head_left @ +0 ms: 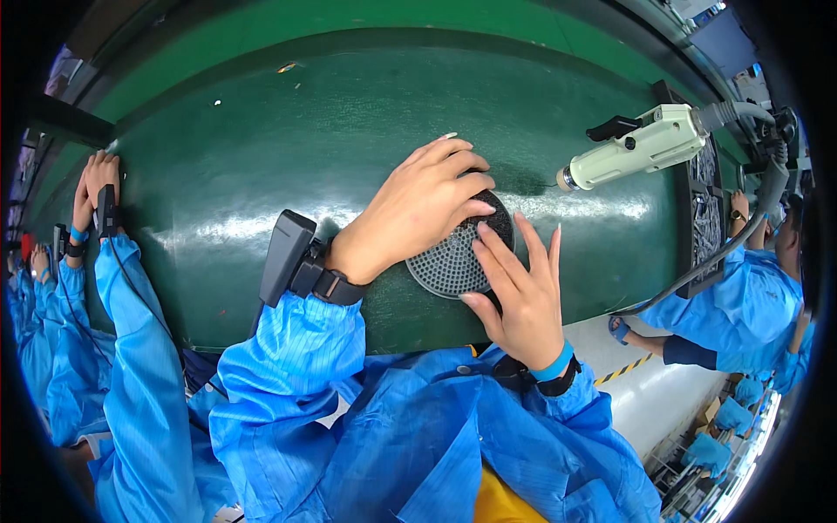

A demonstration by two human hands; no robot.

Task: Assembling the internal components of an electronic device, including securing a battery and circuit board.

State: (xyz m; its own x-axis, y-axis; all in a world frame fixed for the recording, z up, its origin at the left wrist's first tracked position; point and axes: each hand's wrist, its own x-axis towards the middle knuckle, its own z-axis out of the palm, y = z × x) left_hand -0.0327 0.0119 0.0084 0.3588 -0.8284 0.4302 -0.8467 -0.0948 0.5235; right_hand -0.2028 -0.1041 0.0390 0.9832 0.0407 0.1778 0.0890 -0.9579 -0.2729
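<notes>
Here, a round grey perforated disc [443, 264] with a black mesh-like layer [500, 223] lies between both hands, no long axis apparent: the left hand [425, 193] overlaps its upper edge, grip unclear, while the right hand [527, 305], fingers spread, rests ungrasping fingertips on it. Rightward, a pale-green electric screwdriver [638, 150] stands apart, unobstructing.

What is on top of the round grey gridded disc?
The left hand reaches over the disc at upper left; fingertips of the right hand lie over its right side. A dark, rough-looking patch shows between them. Whatever the left hand covers is hidden.
</notes>
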